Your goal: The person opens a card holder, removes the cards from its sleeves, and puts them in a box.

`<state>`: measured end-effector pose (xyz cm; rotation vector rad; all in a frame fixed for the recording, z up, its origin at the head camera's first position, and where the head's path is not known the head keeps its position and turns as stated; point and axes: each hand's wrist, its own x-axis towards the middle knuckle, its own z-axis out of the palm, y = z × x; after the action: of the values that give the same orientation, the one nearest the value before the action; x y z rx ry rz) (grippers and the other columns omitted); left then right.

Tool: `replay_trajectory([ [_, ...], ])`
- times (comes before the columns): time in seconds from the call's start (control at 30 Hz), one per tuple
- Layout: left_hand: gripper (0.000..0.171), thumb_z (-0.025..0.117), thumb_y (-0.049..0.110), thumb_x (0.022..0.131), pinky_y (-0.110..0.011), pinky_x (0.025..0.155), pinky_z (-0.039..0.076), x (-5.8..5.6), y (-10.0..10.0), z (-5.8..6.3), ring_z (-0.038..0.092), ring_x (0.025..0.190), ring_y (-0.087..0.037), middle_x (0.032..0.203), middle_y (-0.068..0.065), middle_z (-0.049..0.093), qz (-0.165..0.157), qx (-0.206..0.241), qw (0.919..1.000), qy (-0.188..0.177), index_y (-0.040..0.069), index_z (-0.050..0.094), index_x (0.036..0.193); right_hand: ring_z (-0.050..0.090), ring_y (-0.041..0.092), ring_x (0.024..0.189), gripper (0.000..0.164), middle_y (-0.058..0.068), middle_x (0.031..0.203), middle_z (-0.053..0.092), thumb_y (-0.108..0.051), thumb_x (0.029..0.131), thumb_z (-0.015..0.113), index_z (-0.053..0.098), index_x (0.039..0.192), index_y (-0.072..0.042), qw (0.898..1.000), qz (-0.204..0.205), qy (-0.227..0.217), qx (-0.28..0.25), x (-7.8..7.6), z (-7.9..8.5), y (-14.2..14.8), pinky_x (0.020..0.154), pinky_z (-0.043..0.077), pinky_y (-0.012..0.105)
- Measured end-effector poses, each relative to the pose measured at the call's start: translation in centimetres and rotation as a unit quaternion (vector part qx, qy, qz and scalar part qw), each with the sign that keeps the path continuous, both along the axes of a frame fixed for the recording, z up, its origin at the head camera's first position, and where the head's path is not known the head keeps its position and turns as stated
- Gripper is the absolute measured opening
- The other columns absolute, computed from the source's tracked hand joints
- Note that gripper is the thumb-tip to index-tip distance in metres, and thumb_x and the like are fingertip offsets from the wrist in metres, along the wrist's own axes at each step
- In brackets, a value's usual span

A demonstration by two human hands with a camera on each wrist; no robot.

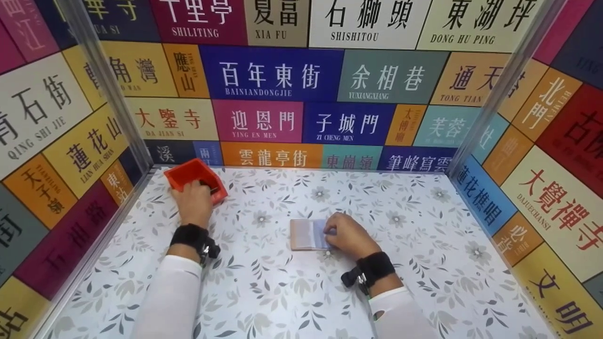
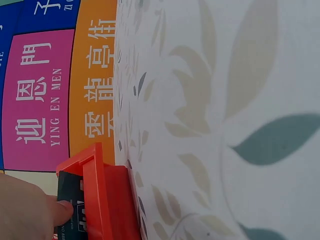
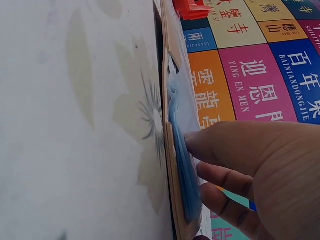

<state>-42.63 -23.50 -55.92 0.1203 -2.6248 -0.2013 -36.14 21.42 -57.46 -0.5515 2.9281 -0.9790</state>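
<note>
My left hand (image 1: 194, 202) reaches into a red plastic bin (image 1: 187, 170) at the back left. In the left wrist view its thumb presses a dark card with white print (image 2: 72, 205) inside the bin's rim; the other fingers are mostly hidden. My right hand (image 1: 351, 234) pinches the right side of a small card holder (image 1: 295, 235) lying on the table. The holder has a tan cover and bluish clear plastic sleeves (image 3: 184, 165). The right thumb lies on the sleeves, with the fingers curled at their edge.
A white table (image 1: 264, 282) with a leaf and flower pattern lies under both hands. Panels of coloured sign blocks (image 1: 278, 75) with Chinese lettering stand at the back and both sides, with clear strips at the corners. The bin sits close to the back left corner.
</note>
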Motion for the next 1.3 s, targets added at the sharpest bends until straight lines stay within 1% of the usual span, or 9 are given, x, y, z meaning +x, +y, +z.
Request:
replay_trajectory([
  [0.23, 0.033, 0.053, -0.008, 0.102, -0.083, 0.118, 0.034, -0.4, -0.4, -0.7, 0.071, 0.104, -0.050, 0.103, -0.028, 0.077, -0.001, -0.005, 0.9997, -0.025, -0.003, 0.085, 0.103, 0.071, 0.029, 0.117, 0.007, 0.004, 0.115, 0.074, -0.007, 0.092, 0.085, 0.086, 0.099, -0.008, 1.000, 0.005, -0.002, -0.007, 0.1, 0.1, -0.4, 0.111, 0.059, 0.050],
  [0.47, 0.020, 0.065, 0.001, 0.097, -0.085, 0.125, 0.022, 0.2, -0.3, -0.6, 0.072, 0.103, -0.051, 0.101, -0.027, 0.081, -0.015, 0.000, 0.9970, -0.076, -0.002, 0.084, 0.102, 0.071, 0.029, 0.116, 0.005, 0.004, 0.114, 0.074, -0.007, 0.092, 0.086, 0.085, 0.097, -0.009, 1.000, 0.003, -0.005, -0.006, 0.2, 0.0, -0.5, 0.110, 0.059, 0.051],
  [0.57, 0.019, 0.066, 0.003, 0.097, -0.084, 0.126, 0.020, 0.5, -0.2, -0.5, 0.069, 0.107, -0.050, 0.102, -0.027, 0.081, -0.010, -0.009, 0.9964, -0.084, -0.003, 0.083, 0.103, 0.071, 0.028, 0.117, 0.005, 0.004, 0.115, 0.074, -0.008, 0.093, 0.085, 0.085, 0.098, -0.009, 1.000, 0.005, -0.008, -0.007, 0.1, -0.1, -0.6, 0.111, 0.058, 0.050],
  [0.63, 0.020, 0.065, 0.003, 0.099, -0.083, 0.124, 0.022, 0.5, -0.1, -0.5, 0.068, 0.110, -0.049, 0.104, -0.028, 0.079, -0.010, -0.013, 0.9970, -0.076, -0.004, 0.083, 0.103, 0.071, 0.029, 0.118, 0.006, 0.004, 0.116, 0.075, -0.007, 0.092, 0.085, 0.086, 0.098, -0.009, 1.000, 0.005, -0.007, -0.006, 0.1, -0.1, -0.5, 0.112, 0.058, 0.049],
  [0.7, 0.022, 0.064, 0.006, 0.102, -0.079, 0.119, 0.029, 0.5, 0.2, -0.4, 0.067, 0.112, -0.049, 0.108, -0.028, 0.078, -0.012, -0.018, 0.9978, -0.062, -0.005, 0.083, 0.105, 0.071, 0.029, 0.119, 0.007, 0.004, 0.116, 0.075, -0.006, 0.092, 0.085, 0.086, 0.098, -0.009, 1.000, 0.003, -0.004, -0.004, 0.0, 0.0, -0.4, 0.112, 0.059, 0.049],
  [0.87, 0.031, 0.069, 0.022, 0.109, -0.068, 0.102, 0.039, 0.1, 0.8, -0.1, 0.060, 0.119, -0.047, 0.121, -0.029, 0.072, -0.022, -0.012, 0.9994, -0.024, -0.007, 0.080, 0.114, 0.072, 0.030, 0.120, 0.008, 0.006, 0.117, 0.076, -0.006, 0.092, 0.085, 0.087, 0.099, -0.008, 1.000, -0.003, -0.003, -0.003, -0.7, 0.2, -0.2, 0.113, 0.059, 0.049],
  [1.0, 0.035, 0.074, 0.027, 0.108, -0.064, 0.101, 0.044, 0.4, 1.1, -0.3, 0.056, 0.125, -0.047, 0.130, -0.028, 0.069, -0.024, -0.009, 0.9996, -0.011, -0.006, 0.080, 0.119, 0.072, 0.030, 0.120, 0.008, 0.005, 0.117, 0.076, -0.007, 0.092, 0.085, 0.087, 0.100, -0.008, 1.000, 0.002, -0.012, -0.009, -0.7, -0.4, -0.1, 0.114, 0.058, 0.050],
  [1.13, 0.033, 0.073, 0.025, 0.108, -0.062, 0.104, 0.047, 0.7, 1.6, -0.5, 0.054, 0.130, -0.046, 0.136, -0.025, 0.067, -0.043, 0.006, 0.9990, 0.004, -0.003, 0.081, 0.123, 0.072, 0.029, 0.118, 0.007, 0.005, 0.116, 0.076, -0.006, 0.092, 0.086, 0.085, 0.098, -0.009, 1.000, -0.003, -0.018, -0.011, -0.6, -0.8, 0.3, 0.113, 0.058, 0.051],
  [1.3, 0.027, 0.073, 0.020, 0.107, -0.061, 0.105, 0.050, 0.8, 2.7, -0.1, 0.056, 0.128, -0.044, 0.130, -0.021, 0.067, -0.073, 0.050, 0.9939, 0.066, -0.001, 0.083, 0.119, 0.072, 0.030, 0.117, 0.008, 0.006, 0.117, 0.076, -0.006, 0.091, 0.086, 0.084, 0.097, -0.010, 1.000, -0.004, -0.014, -0.018, -0.6, -0.8, 0.7, 0.113, 0.058, 0.052],
])
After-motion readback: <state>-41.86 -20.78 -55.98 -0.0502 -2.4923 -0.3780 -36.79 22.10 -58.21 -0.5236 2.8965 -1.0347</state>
